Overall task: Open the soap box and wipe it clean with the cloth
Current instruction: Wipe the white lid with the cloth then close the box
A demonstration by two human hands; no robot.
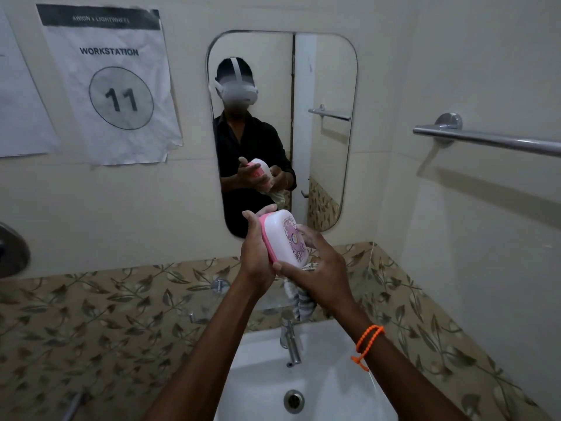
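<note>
The soap box [283, 238], pink-rimmed with a white patterned lid, is being held up on edge between both hands, in front of the lower edge of the mirror [321, 86]. The left hand [256, 253] is being wrapped round its back and top, fingers curled over the upper rim. The right hand [321, 265] is being pressed against the lid side, thumb along the lower edge, with the striped cloth [300, 302] being gripped beneath it and hanging below the palm. The lid appears to be closed, though the seam is partly being hidden by fingers. Directly below the hands, the tap [291, 344] and the white basin [334, 375] are being shown. To the right of the right hand a towel rail [491, 139] is being carried by the wall; up and left of the left hand, a workstation sign [112, 83] is being displayed.
</note>
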